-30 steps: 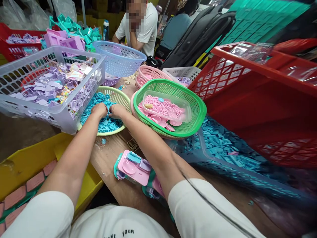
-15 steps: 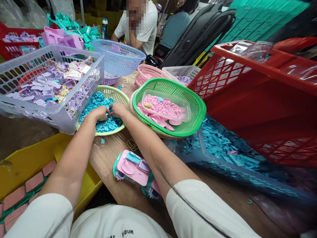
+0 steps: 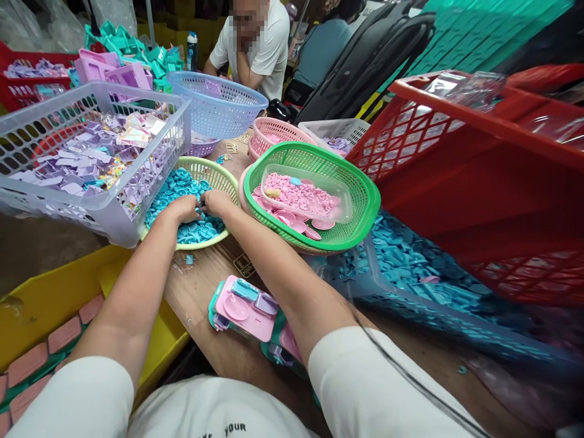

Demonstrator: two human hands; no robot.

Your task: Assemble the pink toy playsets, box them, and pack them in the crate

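Both hands are over a pale yellow basket (image 3: 223,173) filled with small blue plastic pieces (image 3: 201,232), many of them round. My left hand (image 3: 182,210) reaches in with curled fingers, close to the fingertips of my right hand (image 3: 217,203). The right fingers are bent and pinched down at the pieces. What either hand grips is hidden by the fingers. Nearer to me, partly under my right forearm, lies a pink, teal and purple plastic toy (image 3: 262,326) with a blue piece on top. One small blue piece (image 3: 189,260) rests on the table beside the basket.
A lilac crate (image 3: 103,204) of purple parts stands left. Right of the yellow basket is a green basket (image 3: 371,204) with pink pieces. A red crate (image 3: 438,201) leans above a blue crate (image 3: 438,316) of blue parts. A yellow box (image 3: 59,280) sits lower left. Another person (image 3: 269,55) sits opposite.
My hands stay in the yellow basket with only slight finger movement. The person opposite has shifted a little. The other things stay in place.
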